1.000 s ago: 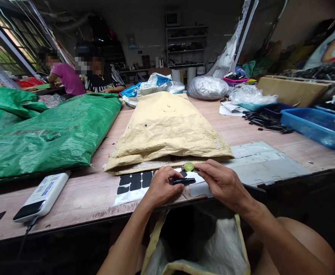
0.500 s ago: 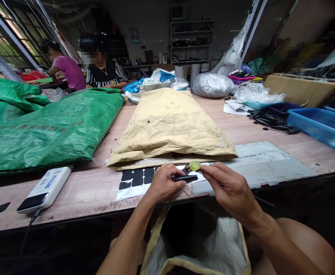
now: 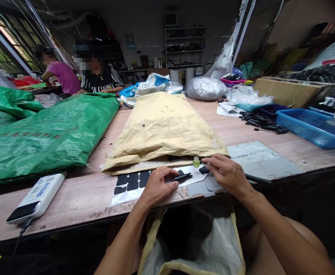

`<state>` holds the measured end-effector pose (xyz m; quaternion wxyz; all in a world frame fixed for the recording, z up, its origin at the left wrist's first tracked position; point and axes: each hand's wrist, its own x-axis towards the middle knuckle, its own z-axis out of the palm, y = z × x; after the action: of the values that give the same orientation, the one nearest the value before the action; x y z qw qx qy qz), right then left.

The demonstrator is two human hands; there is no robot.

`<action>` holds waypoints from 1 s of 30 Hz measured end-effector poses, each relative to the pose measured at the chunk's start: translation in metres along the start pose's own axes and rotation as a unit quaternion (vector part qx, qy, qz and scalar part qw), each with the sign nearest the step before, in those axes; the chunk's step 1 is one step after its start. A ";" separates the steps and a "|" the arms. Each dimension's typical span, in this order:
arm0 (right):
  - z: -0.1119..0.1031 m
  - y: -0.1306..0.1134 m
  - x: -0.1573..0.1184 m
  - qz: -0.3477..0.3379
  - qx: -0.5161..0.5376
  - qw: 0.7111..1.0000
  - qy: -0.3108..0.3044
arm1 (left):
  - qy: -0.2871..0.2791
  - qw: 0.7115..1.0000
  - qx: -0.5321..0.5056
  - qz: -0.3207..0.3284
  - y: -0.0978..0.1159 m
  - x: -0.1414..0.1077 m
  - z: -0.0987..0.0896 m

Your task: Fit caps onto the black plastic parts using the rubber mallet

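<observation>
My left hand (image 3: 160, 186) rests at the table's front edge. Its thumb and fingers are closed on a slim black pen-like piece (image 3: 181, 177), which points right. My right hand (image 3: 226, 172) pinches a thin tool with a translucent yellow-green rounded end (image 3: 196, 162); the fingers hide much of it. Just below that end is a black patch (image 3: 204, 170); I cannot tell whether it is held or lies on the sheet. Beneath both hands lies a white sheet (image 3: 194, 176) bearing rounded black squares (image 3: 132, 181), partly tucked under a cream woven sack (image 3: 164, 130).
A green sack (image 3: 41, 137) and a white power bank (image 3: 38, 198) with a cable are at left. On the right are a grey board (image 3: 259, 160), black pieces (image 3: 263, 121) and a blue tray (image 3: 313, 128). An open sack (image 3: 227, 244) hangs below. Two people sit behind.
My right hand has moved away from my left hand, rightward and forward, and the yellow-green end has turned. My left hand keeps the black piece. The whole view has shifted slightly.
</observation>
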<state>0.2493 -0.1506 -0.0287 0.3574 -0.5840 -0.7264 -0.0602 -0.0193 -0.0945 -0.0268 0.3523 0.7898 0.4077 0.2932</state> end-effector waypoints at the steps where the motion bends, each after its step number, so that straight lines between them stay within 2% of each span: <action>1: 0.003 0.008 0.000 -0.010 -0.017 1.000 -0.001 | 0.001 1.000 -0.002 -0.002 0.000 0.000 0.000; 6: 0.015 0.026 -0.006 -0.034 -0.039 0.999 0.003 | 0.002 1.000 0.022 0.021 0.003 -0.001 0.000; 15: 0.012 0.020 -0.005 0.002 -0.051 0.999 -0.012 | -0.006 0.995 0.096 0.036 0.010 -0.001 0.003; 25: 0.012 0.019 -0.006 0.008 -0.051 0.999 -0.016 | -0.023 0.998 0.055 0.022 0.005 -0.001 -0.003; 30: 0.012 0.018 -0.006 0.016 -0.049 0.999 -0.016 | -0.020 0.997 0.071 0.019 0.006 -0.001 -0.004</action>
<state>0.2607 -0.1440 -0.0471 0.3175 -0.6136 -0.7184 -0.0807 -0.0200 -0.0971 -0.0198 0.2985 0.8259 0.4054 0.2540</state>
